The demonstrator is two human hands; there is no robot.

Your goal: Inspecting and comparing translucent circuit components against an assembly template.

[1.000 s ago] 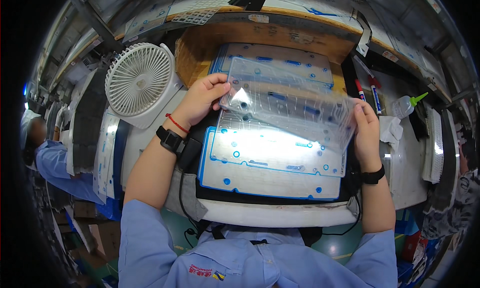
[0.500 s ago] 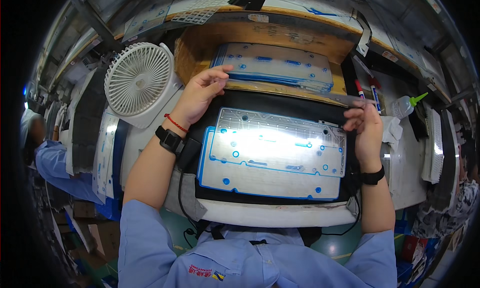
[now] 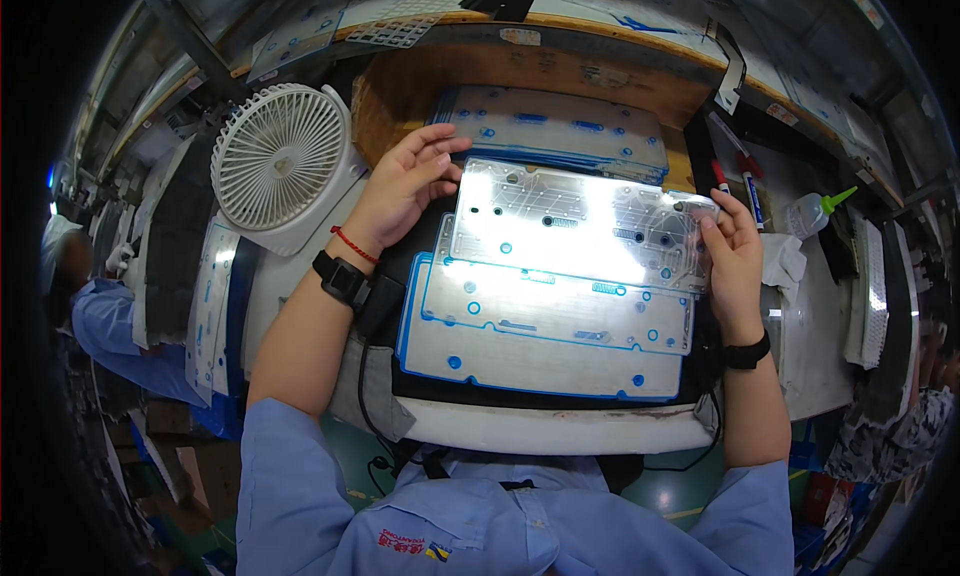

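Little room at the far side: the wooden box (image 3: 420, 76) right up close. Toward the tabletop's (image 3: 815, 366) front edge, blue-edged sheets (image 3: 545, 361), then just a thin strip of black mat (image 3: 430, 387). Pinching 1 clear sheet (image 3: 570, 226) above them, right hand (image 3: 735, 241) clamped at its far right corner; left hand (image 3: 405, 191) by the far left corner, fingers parted, contact hard to tell. Lying lengthwise left to right, right end slanting slightly frontward.
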